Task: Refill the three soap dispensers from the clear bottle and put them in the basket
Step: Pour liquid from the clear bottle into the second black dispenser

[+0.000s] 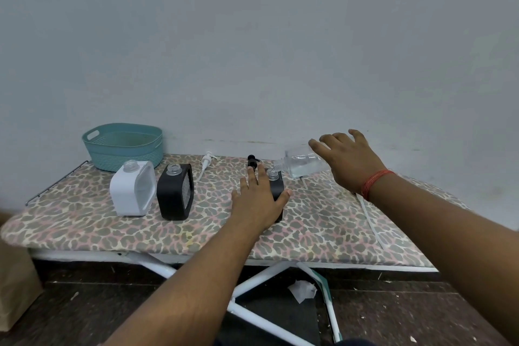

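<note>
My right hand (348, 160) grips the clear bottle (302, 163), tipped on its side with its neck over the open mouth of a black dispenser (276, 185). My left hand (259, 199) wraps around that dispenser and hides most of it. To the left stand a second black dispenser (175, 195) and a white dispenser (132, 188), both upright with open necks. The teal basket (123, 146) sits at the back left with nothing visible inside.
A white pump head (206, 164) and a black pump head (252, 161) lie near the back edge of the leopard-print ironing board (323, 222). A wall stands right behind. A brown bag (14, 284) and crumpled paper (302, 289) sit on the floor.
</note>
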Demonstrator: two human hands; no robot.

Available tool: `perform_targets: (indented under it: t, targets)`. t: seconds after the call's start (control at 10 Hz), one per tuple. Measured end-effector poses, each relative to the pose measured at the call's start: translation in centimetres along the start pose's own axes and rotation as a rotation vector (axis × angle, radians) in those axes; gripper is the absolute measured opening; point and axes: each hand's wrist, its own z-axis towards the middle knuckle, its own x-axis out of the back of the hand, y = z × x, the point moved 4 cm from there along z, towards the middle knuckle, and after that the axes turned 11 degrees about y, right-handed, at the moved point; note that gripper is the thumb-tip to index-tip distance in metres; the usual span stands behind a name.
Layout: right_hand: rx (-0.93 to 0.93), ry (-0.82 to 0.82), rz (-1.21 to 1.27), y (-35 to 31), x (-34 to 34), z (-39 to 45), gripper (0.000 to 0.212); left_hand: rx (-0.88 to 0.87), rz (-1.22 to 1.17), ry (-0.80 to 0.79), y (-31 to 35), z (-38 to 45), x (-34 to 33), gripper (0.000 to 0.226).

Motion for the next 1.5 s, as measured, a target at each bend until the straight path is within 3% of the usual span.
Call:
perform_targets:
  t: [1.0,1.5]
  targets:
    - [0.074,-0.017,-0.103,-0.1,1.5,1.1,0.074,-0.003,0.004,0.001,0.0,-0.1,0.1,0.099]
    - [0.091,0.079,-0.152,-0.3,1.8,1.2,0.074,-0.007,0.013,0.013,0.0,0.0,0.0,0.099]
